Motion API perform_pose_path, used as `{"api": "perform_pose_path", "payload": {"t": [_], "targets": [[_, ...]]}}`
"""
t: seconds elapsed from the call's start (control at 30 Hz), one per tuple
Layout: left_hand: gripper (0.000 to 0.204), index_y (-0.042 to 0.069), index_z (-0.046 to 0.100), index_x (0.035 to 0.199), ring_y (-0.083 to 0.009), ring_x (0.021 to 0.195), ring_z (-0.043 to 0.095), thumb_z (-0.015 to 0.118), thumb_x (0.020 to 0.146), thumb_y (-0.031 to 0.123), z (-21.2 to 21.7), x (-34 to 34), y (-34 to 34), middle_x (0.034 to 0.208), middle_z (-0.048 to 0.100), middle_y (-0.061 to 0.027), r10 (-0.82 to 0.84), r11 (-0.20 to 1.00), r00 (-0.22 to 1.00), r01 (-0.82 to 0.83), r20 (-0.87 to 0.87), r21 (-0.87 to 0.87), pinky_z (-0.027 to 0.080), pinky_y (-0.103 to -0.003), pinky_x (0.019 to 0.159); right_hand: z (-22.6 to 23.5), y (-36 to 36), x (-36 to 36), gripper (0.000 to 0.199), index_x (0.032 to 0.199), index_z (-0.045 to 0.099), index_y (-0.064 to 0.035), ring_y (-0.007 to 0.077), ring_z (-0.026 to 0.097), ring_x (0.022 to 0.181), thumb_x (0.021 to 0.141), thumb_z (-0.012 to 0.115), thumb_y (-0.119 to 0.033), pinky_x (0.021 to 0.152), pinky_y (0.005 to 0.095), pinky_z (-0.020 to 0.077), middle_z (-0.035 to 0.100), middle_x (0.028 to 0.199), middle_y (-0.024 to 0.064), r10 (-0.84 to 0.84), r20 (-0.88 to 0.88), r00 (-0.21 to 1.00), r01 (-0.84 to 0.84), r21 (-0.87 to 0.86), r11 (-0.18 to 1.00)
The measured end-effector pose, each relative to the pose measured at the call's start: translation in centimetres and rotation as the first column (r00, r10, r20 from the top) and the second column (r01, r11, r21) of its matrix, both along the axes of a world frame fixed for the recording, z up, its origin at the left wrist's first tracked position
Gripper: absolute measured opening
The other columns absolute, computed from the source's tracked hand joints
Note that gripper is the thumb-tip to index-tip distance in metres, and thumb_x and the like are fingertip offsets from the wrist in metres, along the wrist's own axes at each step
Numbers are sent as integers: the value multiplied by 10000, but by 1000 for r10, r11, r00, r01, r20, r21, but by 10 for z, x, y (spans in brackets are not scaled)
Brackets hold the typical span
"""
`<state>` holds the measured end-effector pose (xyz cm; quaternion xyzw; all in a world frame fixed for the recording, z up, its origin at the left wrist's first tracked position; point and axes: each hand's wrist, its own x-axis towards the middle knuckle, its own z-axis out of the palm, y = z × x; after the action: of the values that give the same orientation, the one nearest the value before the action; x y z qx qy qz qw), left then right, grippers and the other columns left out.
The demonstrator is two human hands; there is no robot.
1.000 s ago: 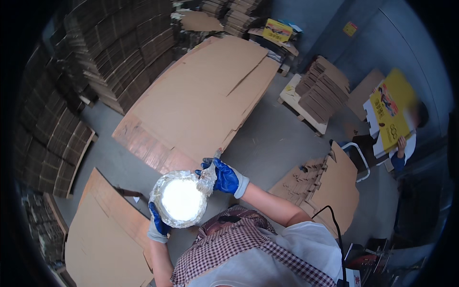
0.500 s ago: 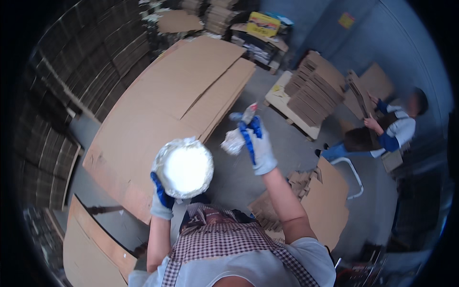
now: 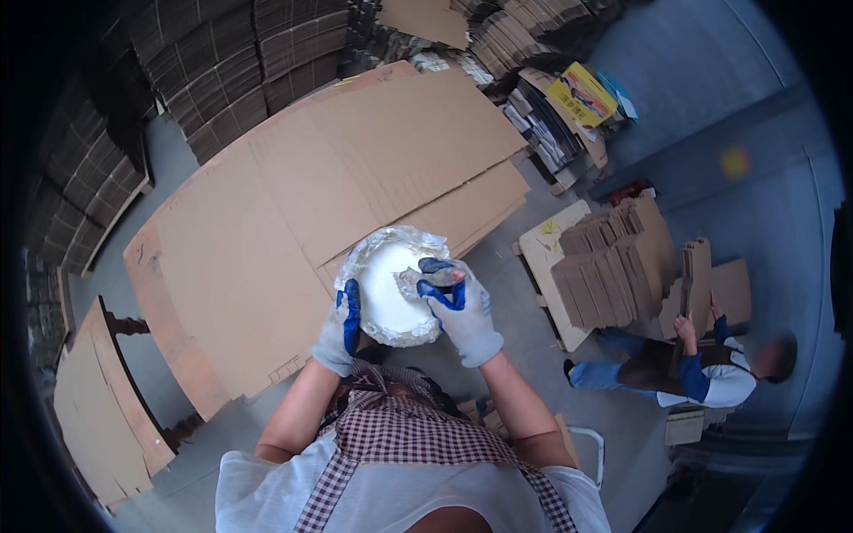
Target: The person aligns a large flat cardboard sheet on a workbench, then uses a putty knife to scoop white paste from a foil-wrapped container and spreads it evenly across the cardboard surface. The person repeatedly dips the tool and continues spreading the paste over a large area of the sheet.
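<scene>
My left hand, in a grey-white glove with blue coating, grips the left side of a round tub. Its rim is crusted with a pale, crinkled layer, and a smooth white liquid fills it. Over the tub's right side, my right hand, gloved the same way, is closed round the handle of a caked brush with a reddish handle end. The brush's whitish head is above or touching the liquid; I cannot tell which.
Large cardboard sheets lie on a table ahead. To the right, folded cardboard is stacked on a pallet, and a co-worker holds cardboard pieces. Bundled cardboard stacks stand at far left. Another sheet-topped table is at left.
My right hand has brought the brush left, from out beside the tub to over it. My view has turned, and the tub now appears further right and higher.
</scene>
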<state>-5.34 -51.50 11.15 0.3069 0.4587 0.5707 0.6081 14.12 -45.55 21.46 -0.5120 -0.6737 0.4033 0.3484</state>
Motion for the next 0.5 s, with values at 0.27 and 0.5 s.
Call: {"api": "perform_pose_path", "payload": {"t": [0.27, 0.5], "targets": [[521, -5, 379, 1480, -210, 1281, 494, 419, 1079, 325, -10, 38, 62, 1433, 499, -139, 198, 980, 980, -199, -11, -10, 407, -343, 1090, -19, 97, 41, 477, 1195, 598, -12, 333, 660, 1009, 771, 772, -147, 903, 400, 522, 665, 1107, 172, 160, -68, 985, -161, -22, 987], [545, -18, 376, 1480, -167, 1269, 503, 403, 1083, 355, 1, 80, 112, 1427, 508, -115, 380, 919, 916, -389, -129, -59, 431, -312, 1054, -42, 188, 55, 512, 1210, 601, 14, 310, 670, 1023, 777, 798, -176, 931, 390, 520, 678, 1108, 175, 392, 128, 911, -389, -49, 920]]}}
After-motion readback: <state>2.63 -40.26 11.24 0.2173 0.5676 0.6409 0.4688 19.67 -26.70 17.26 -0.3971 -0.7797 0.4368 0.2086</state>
